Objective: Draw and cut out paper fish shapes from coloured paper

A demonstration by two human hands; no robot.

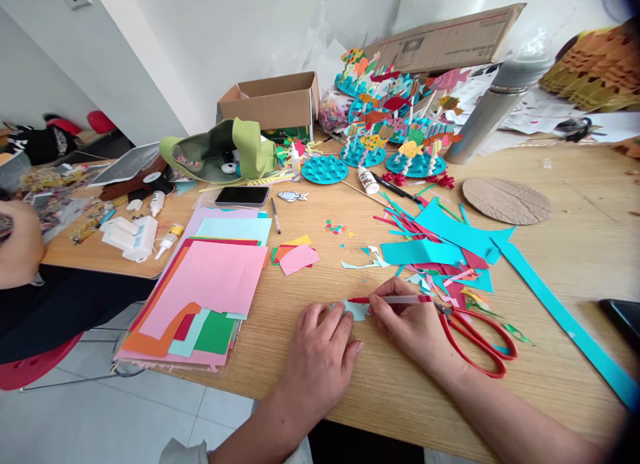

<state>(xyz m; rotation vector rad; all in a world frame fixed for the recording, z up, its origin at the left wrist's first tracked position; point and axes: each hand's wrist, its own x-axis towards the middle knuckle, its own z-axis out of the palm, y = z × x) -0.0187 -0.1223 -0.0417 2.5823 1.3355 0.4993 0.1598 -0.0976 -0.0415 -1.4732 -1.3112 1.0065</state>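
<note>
1. Pale-blue and small, the paper piece [356,309] lay on the wooden table [575,251] near its front edge, between the two hands.
2. The left hand [320,357] lay spread flat, palm down, gripping nothing; its fingertips pressed on the paper piece's near-left edge.
3. The right hand [407,321] was closed around a pen [395,299], pinched between thumb and fingers. The pen lay almost level, its red end pointing left and touching the paper piece.
4. Red scissors [475,341] lay just right of the right hand, partly under the wrist, handles toward the person.
5. Beyond the hands, teal scraps [445,241] were heaped with red and pink offcuts, and a long teal strip [560,311] ran from them to the table's right front edge.
6. To the left, a stack of coloured sheets [210,277], pink on top, overhung the table's edge.
7. Farther back lay a phone [243,195], a cardboard disc [506,201] and a glue bottle [369,181]; behind them stood paper fish models [395,127], an open box [273,104] and a steel flask [493,111].
8. At the far left, another person's hand [17,244] rested by a second table.
</note>
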